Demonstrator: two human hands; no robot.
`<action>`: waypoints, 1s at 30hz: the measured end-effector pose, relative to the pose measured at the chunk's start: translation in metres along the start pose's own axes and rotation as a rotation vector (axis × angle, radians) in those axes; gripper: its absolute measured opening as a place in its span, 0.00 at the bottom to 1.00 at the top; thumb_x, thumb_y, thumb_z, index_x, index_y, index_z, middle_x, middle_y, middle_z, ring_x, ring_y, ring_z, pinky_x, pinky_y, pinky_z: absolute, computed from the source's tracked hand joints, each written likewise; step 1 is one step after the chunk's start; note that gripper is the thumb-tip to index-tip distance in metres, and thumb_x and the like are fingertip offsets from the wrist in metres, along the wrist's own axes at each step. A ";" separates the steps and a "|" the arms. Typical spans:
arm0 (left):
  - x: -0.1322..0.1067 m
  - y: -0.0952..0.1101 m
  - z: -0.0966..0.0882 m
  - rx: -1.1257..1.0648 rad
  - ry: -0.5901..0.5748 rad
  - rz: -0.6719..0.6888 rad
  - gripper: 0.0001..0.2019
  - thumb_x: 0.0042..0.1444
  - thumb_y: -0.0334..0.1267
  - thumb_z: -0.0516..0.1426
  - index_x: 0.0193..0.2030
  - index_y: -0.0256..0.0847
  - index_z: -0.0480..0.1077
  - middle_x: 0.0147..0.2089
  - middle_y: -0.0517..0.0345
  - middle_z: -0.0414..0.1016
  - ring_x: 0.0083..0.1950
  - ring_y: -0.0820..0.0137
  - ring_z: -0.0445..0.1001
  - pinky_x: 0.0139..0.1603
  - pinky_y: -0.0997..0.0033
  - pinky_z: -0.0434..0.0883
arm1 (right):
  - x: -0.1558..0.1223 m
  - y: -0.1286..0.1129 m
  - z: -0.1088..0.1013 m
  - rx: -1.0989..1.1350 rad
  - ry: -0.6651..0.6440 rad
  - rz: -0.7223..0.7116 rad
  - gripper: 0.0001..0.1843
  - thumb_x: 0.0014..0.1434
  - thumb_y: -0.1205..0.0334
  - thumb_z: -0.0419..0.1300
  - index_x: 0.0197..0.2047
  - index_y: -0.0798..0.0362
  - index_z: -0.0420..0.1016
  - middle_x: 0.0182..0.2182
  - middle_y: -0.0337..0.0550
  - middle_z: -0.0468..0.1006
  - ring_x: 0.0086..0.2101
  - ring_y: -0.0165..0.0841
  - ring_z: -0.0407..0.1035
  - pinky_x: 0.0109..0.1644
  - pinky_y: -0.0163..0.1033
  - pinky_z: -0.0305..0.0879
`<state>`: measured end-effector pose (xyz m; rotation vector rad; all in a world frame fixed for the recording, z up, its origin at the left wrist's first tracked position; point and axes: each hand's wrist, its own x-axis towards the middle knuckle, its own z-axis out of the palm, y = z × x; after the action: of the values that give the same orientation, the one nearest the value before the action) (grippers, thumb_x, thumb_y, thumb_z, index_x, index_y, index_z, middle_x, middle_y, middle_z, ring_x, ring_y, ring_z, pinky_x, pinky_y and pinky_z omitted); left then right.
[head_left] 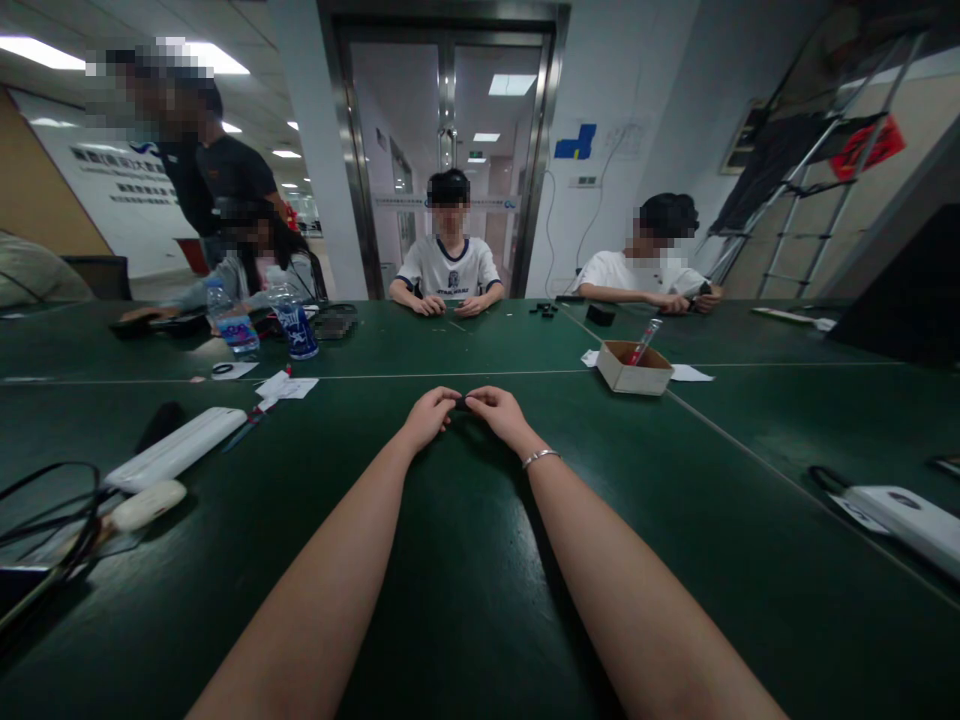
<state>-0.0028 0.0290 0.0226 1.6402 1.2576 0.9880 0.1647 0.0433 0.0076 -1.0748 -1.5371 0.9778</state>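
Observation:
Both my arms reach forward over the dark green table (465,560). My left hand (429,414) and my right hand (496,410) meet at the middle of the table, fingers curled and pinched together. Between the fingertips sits a small dark object (462,403), too small to name. A thin metal bracelet (541,457) circles my right wrist.
A small cardboard box (634,367) with a red-tipped tool stands to the right, paper beside it. At left lie a white power strip (177,447), cables (45,510), a pen (251,420) and two water bottles (294,318). Several people sit across the table. A white device (904,515) lies right.

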 end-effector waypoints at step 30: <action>0.002 -0.005 0.000 -0.010 0.026 0.028 0.13 0.57 0.39 0.49 0.45 0.38 0.70 0.34 0.57 0.69 0.26 0.78 0.65 0.21 0.82 0.64 | 0.000 0.000 0.001 0.018 -0.005 -0.001 0.11 0.51 0.59 0.64 0.35 0.57 0.74 0.26 0.40 0.75 0.25 0.29 0.67 0.30 0.34 0.62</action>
<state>-0.0042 0.0316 0.0178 1.6456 1.2480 1.0340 0.1639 0.0429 0.0078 -1.0597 -1.5295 0.9931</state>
